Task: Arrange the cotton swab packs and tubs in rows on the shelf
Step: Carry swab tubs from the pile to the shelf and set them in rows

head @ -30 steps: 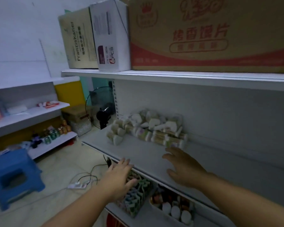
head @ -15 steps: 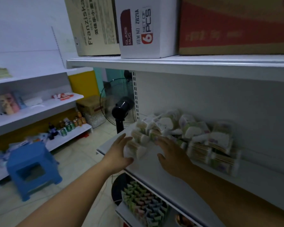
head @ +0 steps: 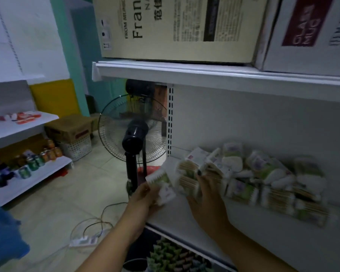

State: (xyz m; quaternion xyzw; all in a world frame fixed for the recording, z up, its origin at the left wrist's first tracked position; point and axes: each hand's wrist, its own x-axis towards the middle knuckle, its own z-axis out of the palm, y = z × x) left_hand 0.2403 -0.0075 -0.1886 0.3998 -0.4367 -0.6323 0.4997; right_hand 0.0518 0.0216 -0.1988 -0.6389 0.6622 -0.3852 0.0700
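Note:
A loose heap of cotton swab packs and tubs (head: 267,179) lies on the white shelf (head: 185,214), spread from its left end toward the right. My left hand (head: 145,197) grips one flat swab pack (head: 162,184) at the shelf's left corner, lifted slightly off the pile. My right hand (head: 206,191) rests on the left part of the heap, its fingers curled over a bundle of wooden-stick swab packs (head: 188,173). Blur hides the details of the packs on the right.
A black standing fan (head: 133,138) is just left of the shelf end. Large cartons (head: 175,26) sit on the upper shelf (head: 204,73). A lower shelf holds coloured goods (head: 171,256). A power strip and cables (head: 84,240) lie on the floor; a blue stool (head: 2,236) stands at left.
The view has moved closer and leftward. My left hand has picked one pack off the pile's left end; my right hand has slid onto the swab bundles.

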